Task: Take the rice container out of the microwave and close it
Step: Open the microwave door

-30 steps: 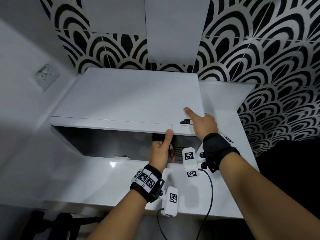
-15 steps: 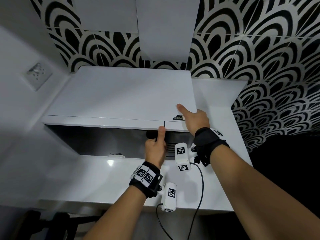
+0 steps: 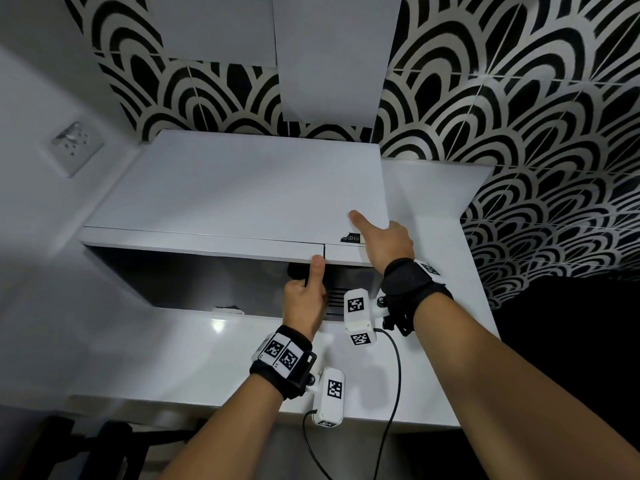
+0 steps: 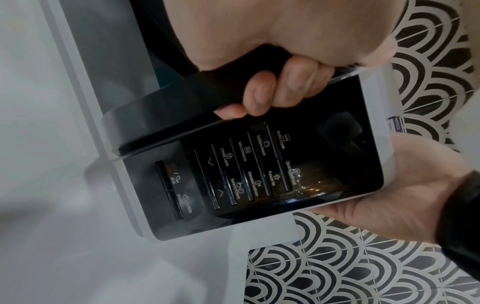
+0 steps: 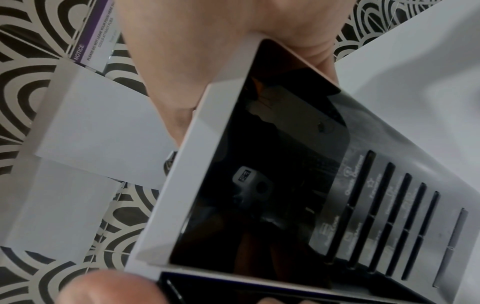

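Note:
A white microwave (image 3: 235, 188) stands on the white counter with its dark door looking shut. My left hand (image 3: 304, 299) grips the black door handle (image 4: 182, 98), fingers (image 4: 262, 96) curled round it and thumb up at the door's top edge. My right hand (image 3: 381, 240) rests on the top right corner, thumb laid flat on the roof and palm (image 4: 389, 195) against the right side, next to the black control panel (image 4: 246, 170). Its fingers are hidden behind the corner. No rice container shows in any view.
The counter (image 3: 173, 358) runs in front of the microwave, with a strip (image 3: 433, 202) to its right. A wall socket (image 3: 72, 147) sits on the left wall. White notice sheets (image 3: 332, 64) hang on the black-and-white tiled wall behind.
Both hands keep their places on the handle and the top corner. Only the head view has shifted a little.

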The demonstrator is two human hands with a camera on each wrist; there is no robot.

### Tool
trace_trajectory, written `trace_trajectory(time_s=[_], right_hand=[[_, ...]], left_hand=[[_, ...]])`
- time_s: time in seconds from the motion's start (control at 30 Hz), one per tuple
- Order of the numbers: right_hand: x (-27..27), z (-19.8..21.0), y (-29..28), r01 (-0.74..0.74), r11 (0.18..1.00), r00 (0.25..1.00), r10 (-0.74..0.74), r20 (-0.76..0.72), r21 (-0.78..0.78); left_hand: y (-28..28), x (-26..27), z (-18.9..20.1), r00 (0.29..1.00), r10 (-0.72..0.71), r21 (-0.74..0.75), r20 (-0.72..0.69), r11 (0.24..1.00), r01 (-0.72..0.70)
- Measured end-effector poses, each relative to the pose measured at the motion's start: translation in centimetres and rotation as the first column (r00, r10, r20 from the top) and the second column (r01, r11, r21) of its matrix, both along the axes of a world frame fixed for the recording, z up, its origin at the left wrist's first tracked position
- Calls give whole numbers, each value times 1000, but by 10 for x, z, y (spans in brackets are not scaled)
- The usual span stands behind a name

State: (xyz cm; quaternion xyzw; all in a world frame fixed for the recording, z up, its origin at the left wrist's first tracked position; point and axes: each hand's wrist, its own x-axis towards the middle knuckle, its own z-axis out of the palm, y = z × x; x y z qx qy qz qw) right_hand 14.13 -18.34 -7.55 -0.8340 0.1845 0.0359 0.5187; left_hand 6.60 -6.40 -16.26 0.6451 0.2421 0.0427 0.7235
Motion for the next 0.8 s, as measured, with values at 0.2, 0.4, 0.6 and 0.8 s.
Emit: trace_trajectory(time_s=[0.2, 0.4, 0.6, 0.8], right_hand=[[4, -6, -1, 3, 1000, 1000, -3, -9, 1], [4, -8, -2, -6, 1000, 1000, 6, -6, 13], [3, -6, -2, -5, 1000, 1000, 5, -18, 27], [-5, 1, 0, -16, 1000, 1000, 16, 2, 12]], left_hand=[[5, -19, -1, 1000, -28, 58, 14, 998, 27], [22, -94, 1, 994, -108, 115, 9, 988, 106], [42, -136, 0, 985, -172, 171, 5, 971, 169], [73, -202, -8, 995, -10, 257, 96, 966, -15]])
